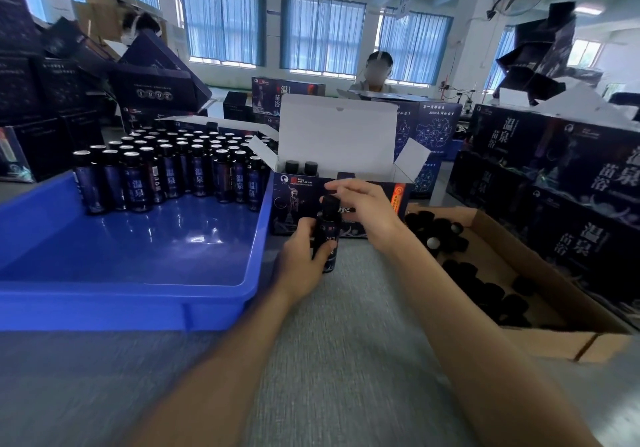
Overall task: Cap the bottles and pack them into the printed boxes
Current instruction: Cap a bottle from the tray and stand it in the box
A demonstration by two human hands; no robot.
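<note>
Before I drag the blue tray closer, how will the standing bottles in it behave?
The bottles are tall, narrow and packed close, so a jerk would likely topple several together. The blue tray has a glossy floor, so they may slide too. Once down, their round bodies would probably roll.

The left hand [299, 256] covered most of the label on the bottle [328, 221], and the right hand [363, 209] hid part of its cap [329, 201]. Inside the printed box [298, 204] only two bottle tops [292, 166] showed (bodies hidden). The blue tray [104, 302] ran off the left edge.
</note>
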